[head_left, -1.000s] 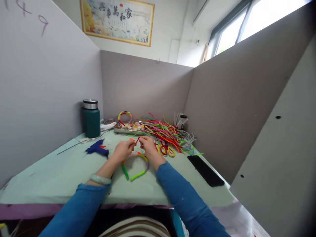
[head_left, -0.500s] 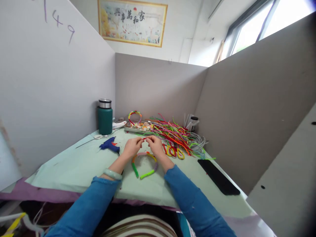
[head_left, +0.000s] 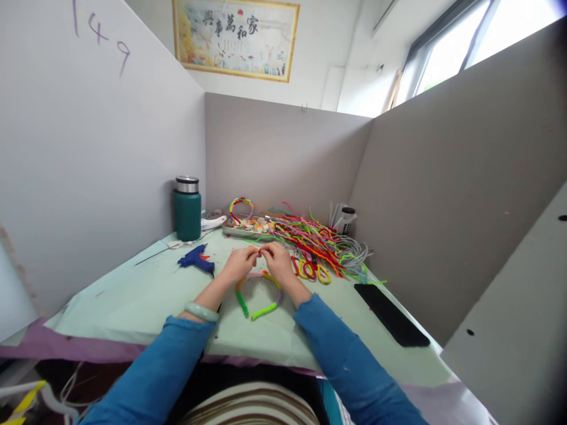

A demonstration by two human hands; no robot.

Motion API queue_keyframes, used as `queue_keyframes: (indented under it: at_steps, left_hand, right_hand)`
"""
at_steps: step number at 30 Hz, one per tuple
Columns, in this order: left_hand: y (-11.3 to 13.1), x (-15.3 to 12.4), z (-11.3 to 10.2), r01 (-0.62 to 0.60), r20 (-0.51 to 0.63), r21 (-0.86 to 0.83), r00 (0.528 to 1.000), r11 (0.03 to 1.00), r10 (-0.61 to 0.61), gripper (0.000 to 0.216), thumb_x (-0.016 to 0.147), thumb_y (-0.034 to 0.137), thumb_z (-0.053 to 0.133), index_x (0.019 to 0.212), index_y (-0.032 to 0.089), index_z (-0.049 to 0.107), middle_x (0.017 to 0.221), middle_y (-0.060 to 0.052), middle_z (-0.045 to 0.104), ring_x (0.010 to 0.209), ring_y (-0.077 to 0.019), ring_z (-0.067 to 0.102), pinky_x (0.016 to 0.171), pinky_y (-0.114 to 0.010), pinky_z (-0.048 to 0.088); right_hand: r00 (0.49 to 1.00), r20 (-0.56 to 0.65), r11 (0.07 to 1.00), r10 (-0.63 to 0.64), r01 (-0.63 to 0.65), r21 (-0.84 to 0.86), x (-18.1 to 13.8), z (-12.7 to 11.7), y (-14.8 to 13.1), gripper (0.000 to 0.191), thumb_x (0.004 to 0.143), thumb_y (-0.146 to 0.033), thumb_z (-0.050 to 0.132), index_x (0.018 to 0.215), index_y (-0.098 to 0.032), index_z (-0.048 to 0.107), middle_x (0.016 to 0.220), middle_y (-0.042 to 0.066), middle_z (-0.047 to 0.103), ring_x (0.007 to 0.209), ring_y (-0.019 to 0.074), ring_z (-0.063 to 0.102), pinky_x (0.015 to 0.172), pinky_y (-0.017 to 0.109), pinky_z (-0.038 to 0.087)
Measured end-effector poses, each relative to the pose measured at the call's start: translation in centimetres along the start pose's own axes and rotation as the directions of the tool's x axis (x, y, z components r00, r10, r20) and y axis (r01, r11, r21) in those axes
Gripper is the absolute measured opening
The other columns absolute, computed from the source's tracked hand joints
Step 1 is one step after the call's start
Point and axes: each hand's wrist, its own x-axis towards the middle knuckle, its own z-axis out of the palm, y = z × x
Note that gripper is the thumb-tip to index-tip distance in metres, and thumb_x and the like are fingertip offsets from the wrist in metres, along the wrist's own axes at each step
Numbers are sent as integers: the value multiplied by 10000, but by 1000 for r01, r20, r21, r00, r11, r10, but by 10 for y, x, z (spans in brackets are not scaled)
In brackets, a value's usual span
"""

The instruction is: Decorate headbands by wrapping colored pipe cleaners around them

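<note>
Above the middle of the table, my left hand (head_left: 239,262) and my right hand (head_left: 277,260) meet at the fingertips. Both pinch a short piece of red pipe cleaner (head_left: 260,251), mostly hidden between the fingers. Just below them a headband (head_left: 264,310) wrapped in green, orange, pink, yellow and purple lies flat with its two ends toward me. Right of my right hand are scissors (head_left: 325,273) with red and yellow handles, partly under a heap of coloured pipe cleaners (head_left: 305,233).
A blue glue gun (head_left: 195,258) lies to the left, with a green flask (head_left: 188,216) behind it. At the back, a tray (head_left: 237,232) holds small pieces, and a second wrapped headband (head_left: 241,200) stands there. A black flat object (head_left: 391,314) lies at right. Grey partitions enclose the table.
My fingertips have drawn closer together, so less of the red piece shows between them. The headband and the other things on the table have stayed in place.
</note>
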Motion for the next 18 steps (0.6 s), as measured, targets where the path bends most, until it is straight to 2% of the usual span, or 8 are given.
queue_keyframes:
  at_steps: [4,10,15,18]
  left_hand:
    - [2,0,-1,4,-17,6,1000,1000,-4,278,839,274,387,709,179,615,655,-9,634,634,-128,548,615,-219,375]
    - [-2,-1,0,40,-38,117,999,992,-36,276,850,290,400,804,192,654,741,-38,672,674,-145,575,622,-229,371]
    - [-2,-3,1,41,-34,232,999,972,-34,277,853,291,410,862,210,675,852,-59,694,752,-166,595,659,-243,369]
    - [-1,-3,1,44,-32,260,999,965,-37,289,856,288,401,880,215,679,868,-62,696,766,-178,599,656,-251,368]
  right_hand:
    - [1000,-9,1000,7,-7,-23,0,0,0,210,867,-243,444,824,-175,638,830,33,624,776,143,551,712,242,386]
    - [996,37,987,-83,87,-136,-2,-9,-3,219,900,-258,429,944,-185,631,951,50,621,858,146,554,739,242,375]
    - [978,153,874,-144,198,-443,-3,-11,-6,197,906,-251,442,943,-195,628,931,55,612,810,158,541,725,276,335]
    - [964,189,805,-189,263,-532,-2,-10,-6,206,916,-242,421,916,-191,621,889,58,609,795,169,531,722,297,316]
